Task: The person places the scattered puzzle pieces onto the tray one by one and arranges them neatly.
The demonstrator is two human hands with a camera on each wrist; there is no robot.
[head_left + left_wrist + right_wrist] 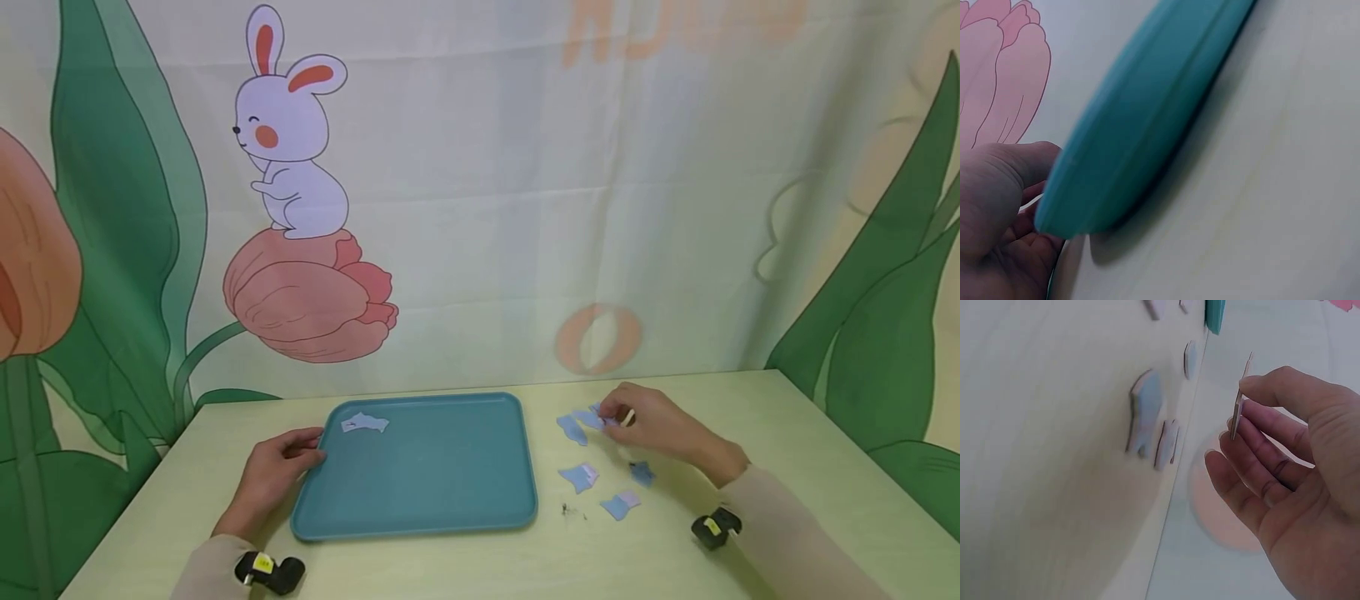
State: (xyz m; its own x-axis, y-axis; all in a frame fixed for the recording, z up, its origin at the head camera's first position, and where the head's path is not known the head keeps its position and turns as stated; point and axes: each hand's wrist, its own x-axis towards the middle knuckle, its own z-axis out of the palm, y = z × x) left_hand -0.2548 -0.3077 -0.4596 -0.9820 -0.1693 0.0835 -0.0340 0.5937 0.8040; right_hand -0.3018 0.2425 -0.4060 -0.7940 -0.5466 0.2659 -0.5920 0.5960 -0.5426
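Note:
A teal tray (427, 479) lies on the table, with a pale lilac jigsaw puzzle piece (365, 422) in its upper left corner. My left hand (272, 468) holds the tray's left rim, thumb on one side and fingers on the other. To the right of the tray, my right hand (663, 425) pinches a thin jigsaw puzzle piece (1237, 415) between thumb and fingertips, seen edge-on in the right wrist view. Near that hand lie other pieces: a blue one (572, 430), a blue and lilac one (579, 477), another two-tone one (619, 504) and a darker blue one (642, 473).
Small dark specks (567, 509) mark the pale table (420, 571) just right of the tray. Behind the table's far edge hangs a curtain (465, 250) printed with a rabbit and tulips. Black wrist cameras are strapped to both sleeves.

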